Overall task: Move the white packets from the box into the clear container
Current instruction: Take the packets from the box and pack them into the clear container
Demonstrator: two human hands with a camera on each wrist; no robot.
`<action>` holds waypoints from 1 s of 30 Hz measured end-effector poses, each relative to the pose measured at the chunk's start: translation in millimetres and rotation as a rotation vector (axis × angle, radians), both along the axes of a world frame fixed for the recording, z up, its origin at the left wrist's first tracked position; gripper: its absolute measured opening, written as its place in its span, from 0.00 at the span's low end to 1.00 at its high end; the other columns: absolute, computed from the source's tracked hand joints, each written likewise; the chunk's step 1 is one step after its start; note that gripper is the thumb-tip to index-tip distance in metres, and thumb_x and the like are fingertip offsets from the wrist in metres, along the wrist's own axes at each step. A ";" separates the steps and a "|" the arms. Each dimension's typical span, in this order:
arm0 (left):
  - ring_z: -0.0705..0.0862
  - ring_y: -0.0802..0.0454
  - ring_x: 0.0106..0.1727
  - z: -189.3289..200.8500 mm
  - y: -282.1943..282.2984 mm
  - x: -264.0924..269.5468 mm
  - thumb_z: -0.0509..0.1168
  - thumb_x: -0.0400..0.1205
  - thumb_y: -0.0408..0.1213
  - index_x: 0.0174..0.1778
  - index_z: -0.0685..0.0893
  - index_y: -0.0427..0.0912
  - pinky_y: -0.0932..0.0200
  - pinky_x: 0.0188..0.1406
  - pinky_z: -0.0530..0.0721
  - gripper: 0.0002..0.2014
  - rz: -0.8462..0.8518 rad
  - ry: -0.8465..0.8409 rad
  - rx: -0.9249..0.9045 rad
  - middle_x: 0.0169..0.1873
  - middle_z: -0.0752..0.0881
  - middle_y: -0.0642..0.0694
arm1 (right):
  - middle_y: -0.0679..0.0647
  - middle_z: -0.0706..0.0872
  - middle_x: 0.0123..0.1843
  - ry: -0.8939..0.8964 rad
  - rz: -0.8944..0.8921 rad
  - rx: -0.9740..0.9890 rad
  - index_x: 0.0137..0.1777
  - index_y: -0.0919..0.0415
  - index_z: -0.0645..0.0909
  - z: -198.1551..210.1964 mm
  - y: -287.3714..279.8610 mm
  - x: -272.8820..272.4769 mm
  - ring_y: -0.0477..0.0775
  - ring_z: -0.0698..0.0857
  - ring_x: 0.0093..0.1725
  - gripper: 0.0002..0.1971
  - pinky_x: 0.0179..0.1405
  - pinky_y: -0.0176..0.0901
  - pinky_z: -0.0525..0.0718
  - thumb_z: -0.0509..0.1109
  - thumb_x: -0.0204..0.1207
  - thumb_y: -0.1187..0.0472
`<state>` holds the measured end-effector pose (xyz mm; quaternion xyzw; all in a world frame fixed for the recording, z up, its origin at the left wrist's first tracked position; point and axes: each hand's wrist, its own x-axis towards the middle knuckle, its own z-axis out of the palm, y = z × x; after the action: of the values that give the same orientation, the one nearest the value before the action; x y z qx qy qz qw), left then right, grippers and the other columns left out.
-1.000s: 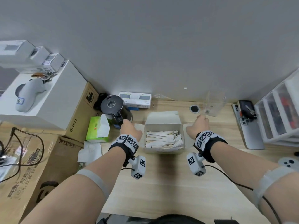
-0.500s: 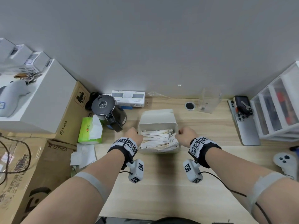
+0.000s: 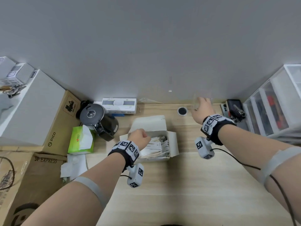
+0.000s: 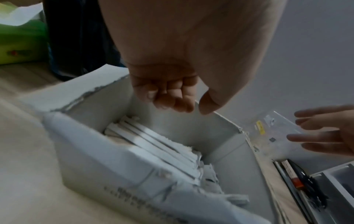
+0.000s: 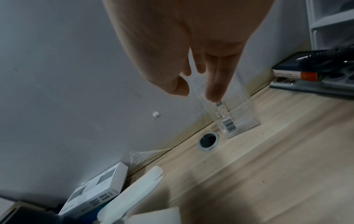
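Note:
An open white box [image 3: 173,144] sits mid-table with several white packets [image 3: 156,145] lying flat inside. My left hand [image 3: 139,137] hovers over the box's back left corner. The left wrist view shows that hand [image 4: 184,104] with fingers curled into the palm and holding nothing above the packets [image 4: 157,144]. The clear container [image 3: 195,103] stands by the wall at the back right, mostly hidden behind my right hand [image 3: 201,107]. In the right wrist view the right hand [image 5: 197,93] has straight fingers, their tips at the upper front of the container [image 5: 239,115].
A black kettle [image 3: 99,121] and a green tissue pack [image 3: 80,141] stand left of the box. A white carton [image 3: 119,105] and a cable hole [image 3: 182,110] lie by the wall. Devices with keys [image 3: 232,110] and a drawer unit [image 3: 273,108] fill the right.
My right hand has left the box's right side and reached back right to the clear container. The left hand has shifted from beside the box to above its back left corner.

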<state>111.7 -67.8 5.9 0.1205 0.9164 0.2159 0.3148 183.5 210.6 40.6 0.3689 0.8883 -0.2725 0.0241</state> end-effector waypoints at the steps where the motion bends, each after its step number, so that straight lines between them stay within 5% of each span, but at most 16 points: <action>1: 0.81 0.47 0.44 -4.2 0.3 3.0 0.67 0.81 0.39 0.36 0.77 0.48 0.57 0.40 0.77 0.09 0.002 -0.019 -0.010 0.35 0.81 0.50 | 0.60 0.68 0.77 -0.030 0.022 -0.008 0.78 0.63 0.67 -2.0 4.2 -0.5 0.64 0.76 0.71 0.27 0.65 0.51 0.77 0.66 0.80 0.61; 4: 0.81 0.47 0.41 -11.1 -1.0 10.5 0.68 0.80 0.40 0.36 0.77 0.46 0.55 0.43 0.80 0.09 0.000 -0.054 -0.046 0.34 0.81 0.49 | 0.62 0.70 0.76 -0.099 0.043 -0.054 0.79 0.63 0.64 -9.7 14.2 -1.5 0.66 0.76 0.71 0.31 0.66 0.53 0.77 0.68 0.77 0.65; 10: 0.79 0.47 0.36 -17.7 -9.4 17.9 0.67 0.80 0.41 0.34 0.75 0.46 0.56 0.39 0.79 0.11 -0.004 -0.097 -0.115 0.32 0.80 0.48 | 0.64 0.82 0.62 -0.167 0.002 -0.010 0.72 0.65 0.71 -11.3 11.2 11.1 0.65 0.83 0.59 0.22 0.48 0.47 0.80 0.68 0.78 0.68; 14: 0.74 0.47 0.31 -12.4 -4.4 20.2 0.67 0.81 0.39 0.32 0.72 0.45 0.58 0.35 0.74 0.13 -0.026 -0.108 -0.094 0.28 0.75 0.47 | 0.60 0.89 0.46 -0.235 0.094 0.106 0.52 0.61 0.87 -2.4 -0.4 34.7 0.64 0.88 0.45 0.11 0.42 0.44 0.85 0.64 0.76 0.68; 17: 0.75 0.48 0.30 -8.1 0.2 23.0 0.67 0.80 0.39 0.33 0.73 0.44 0.59 0.35 0.75 0.12 -0.050 -0.118 -0.084 0.28 0.76 0.48 | 0.54 0.89 0.42 -0.296 0.212 0.080 0.44 0.55 0.88 5.2 -14.9 54.6 0.60 0.86 0.41 0.08 0.39 0.42 0.82 0.66 0.75 0.63; 26: 0.87 0.50 0.45 11.7 7.7 39.5 0.73 0.75 0.42 0.40 0.80 0.49 0.61 0.34 0.77 0.07 -0.203 -0.042 -0.066 0.41 0.87 0.49 | 0.44 0.87 0.33 -0.434 0.392 -0.028 0.31 0.50 0.82 15.7 -62.4 101.5 0.52 0.87 0.38 0.10 0.37 0.38 0.82 0.67 0.70 0.64; 30: 0.83 0.53 0.47 20.9 11.6 54.6 0.82 0.68 0.46 0.58 0.80 0.50 0.60 0.43 0.78 0.26 -0.338 -0.052 0.060 0.51 0.84 0.51 | 0.54 0.93 0.36 -0.532 0.558 -0.168 0.38 0.58 0.89 24.9 -85.9 111.2 0.49 0.90 0.32 0.06 0.39 0.43 0.92 0.70 0.68 0.64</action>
<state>166.2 -56.2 26.8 0.2766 0.8677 0.1902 0.3666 294.7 124.6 65.5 0.1678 0.8918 -0.2222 0.3567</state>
